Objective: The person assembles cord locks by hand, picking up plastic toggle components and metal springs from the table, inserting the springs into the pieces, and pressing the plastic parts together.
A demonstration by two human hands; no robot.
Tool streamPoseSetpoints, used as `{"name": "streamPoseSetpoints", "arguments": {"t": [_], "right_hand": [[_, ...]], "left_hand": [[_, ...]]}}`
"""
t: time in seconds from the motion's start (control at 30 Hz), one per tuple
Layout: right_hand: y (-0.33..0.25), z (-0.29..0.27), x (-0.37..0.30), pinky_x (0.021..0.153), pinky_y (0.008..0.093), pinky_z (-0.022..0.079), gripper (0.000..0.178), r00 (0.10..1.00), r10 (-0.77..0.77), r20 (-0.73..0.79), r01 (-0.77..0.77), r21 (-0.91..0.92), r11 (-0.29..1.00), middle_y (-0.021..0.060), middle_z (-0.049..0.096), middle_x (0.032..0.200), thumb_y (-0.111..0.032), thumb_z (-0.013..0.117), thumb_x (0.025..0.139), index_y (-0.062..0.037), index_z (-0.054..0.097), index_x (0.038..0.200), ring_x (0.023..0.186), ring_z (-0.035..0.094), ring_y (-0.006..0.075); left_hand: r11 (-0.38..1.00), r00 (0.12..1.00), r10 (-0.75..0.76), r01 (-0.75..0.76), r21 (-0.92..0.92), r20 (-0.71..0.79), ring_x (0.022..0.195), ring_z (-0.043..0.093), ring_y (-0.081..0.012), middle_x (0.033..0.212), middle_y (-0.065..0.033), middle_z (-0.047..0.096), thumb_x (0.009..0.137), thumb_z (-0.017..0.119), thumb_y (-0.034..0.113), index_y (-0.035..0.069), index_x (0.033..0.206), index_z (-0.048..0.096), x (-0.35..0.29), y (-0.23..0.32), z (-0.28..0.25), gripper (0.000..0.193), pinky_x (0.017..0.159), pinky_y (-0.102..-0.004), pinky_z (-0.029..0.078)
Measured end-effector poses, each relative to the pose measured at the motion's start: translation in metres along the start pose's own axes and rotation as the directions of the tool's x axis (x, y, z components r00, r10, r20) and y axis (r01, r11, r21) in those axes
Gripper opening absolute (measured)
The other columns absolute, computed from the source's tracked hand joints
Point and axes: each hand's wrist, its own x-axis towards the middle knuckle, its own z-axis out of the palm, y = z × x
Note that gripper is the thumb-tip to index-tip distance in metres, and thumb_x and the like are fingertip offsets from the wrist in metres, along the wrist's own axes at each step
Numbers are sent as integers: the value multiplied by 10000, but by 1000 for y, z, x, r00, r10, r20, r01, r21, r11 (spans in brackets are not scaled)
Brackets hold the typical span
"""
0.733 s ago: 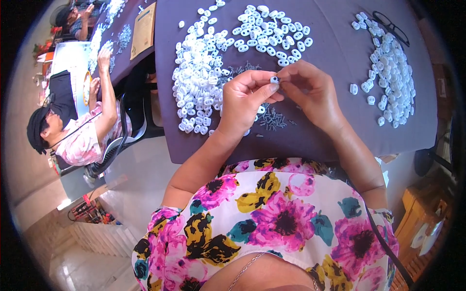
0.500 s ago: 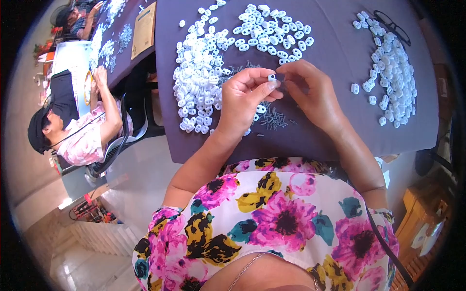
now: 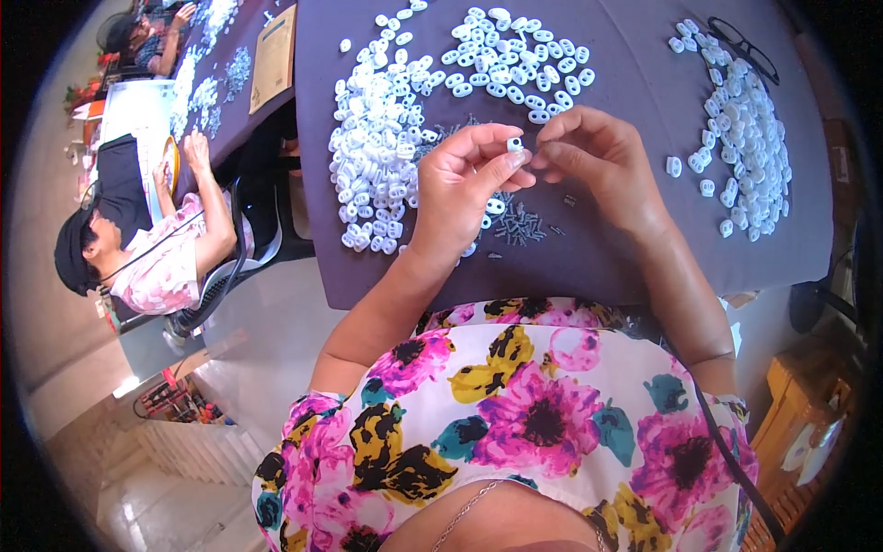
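My left hand (image 3: 464, 184) pinches a small white plastic piece (image 3: 515, 144) between thumb and fingers above the purple table (image 3: 625, 248). My right hand (image 3: 598, 161) meets it from the right, its fingertips closed beside the piece; whether they hold something tiny I cannot tell. Below the hands lies a small heap of grey metal pins (image 3: 520, 225). A big pile of white plastic pieces (image 3: 382, 156) lies to the left of my hands, and another spread of white pieces (image 3: 515, 64) sits beyond them.
A third heap of white pieces (image 3: 750, 147) lies at the right, with black glasses (image 3: 745, 51) behind it. Another person (image 3: 156, 248) sits at a neighbouring table on the left. A brown envelope (image 3: 274, 55) lies at the far left.
Both hands have stayed together over the table. The white piece has turned slightly between the left fingers, and the right fingertips have shifted a little against it.
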Motion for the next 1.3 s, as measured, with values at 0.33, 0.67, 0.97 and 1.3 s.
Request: {"name": "streamPoseSetpoints", "arguments": {"t": [0.33,0.67,0.97,1.3], "right_hand": [[-4,-1,-2,637,225,509,90,1000,18,15,-19,83,996,45,640,854,6,614,842,3,620,932,740,628,114],[-1,1,-2,624,212,473,103,1000,8,2,-8,24,1000,16,646,822,-34,642,845,-4,647,943,707,590,77],[3,4,-3,645,215,484,95,1000,1,-8,-2,-103,995,29,646,835,-30,623,862,13,637,947,739,602,82],[-3,4,-4,684,220,496,71,999,-20,-26,17,-136,991,26,637,847,-26,601,878,13,612,936,766,597,82]], "left_hand": [[996,998,56,-58,74,35,737,663,-146,892,-98,666,868,593,-12,-29,1035,604,-1,6,8,168,690,-250,554],[995,997,76,-78,60,26,723,668,-177,885,-120,673,853,605,-19,-17,1033,613,-2,3,12,180,660,-254,546],[993,998,66,-67,95,16,749,669,-150,898,-100,667,868,589,-21,-40,1026,607,-2,1,8,160,694,-240,552],[994,999,54,-53,98,-6,755,674,-157,903,-105,670,866,585,-27,-43,1035,612,-2,4,7,172,690,-239,552]]}}
